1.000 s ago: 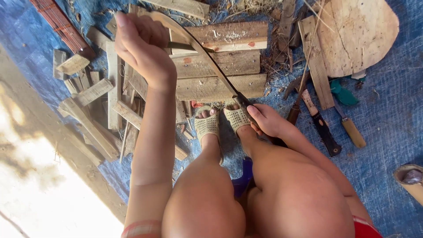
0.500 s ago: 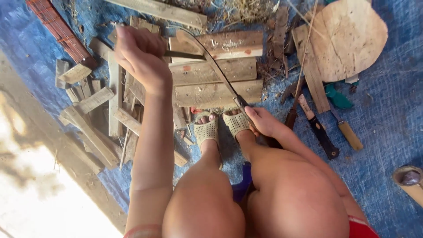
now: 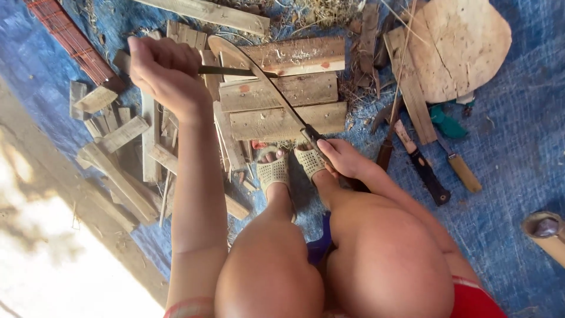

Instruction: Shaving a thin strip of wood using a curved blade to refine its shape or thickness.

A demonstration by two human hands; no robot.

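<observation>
A blue tarp (image 3: pixel 506 194) covers the ground, strewn with wood offcuts. Nearest, the person squats, knees up, feet in pale sandals (image 3: pixel 288 168). Just beyond the right knee, the right hand (image 3: pixel 344 160) is closed around the handle of a long curved blade (image 3: pixel 259 76), which slants up and left over three stacked planks (image 3: pixel 282 91). Farther out, the left hand (image 3: pixel 165 73) is raised in a fist around a thin dark strip (image 3: pixel 235 71) that meets the blade near its upper part. To the right lie two knives (image 3: pixel 438 162) and a rounded wooden board (image 3: pixel 459 44).
</observation>
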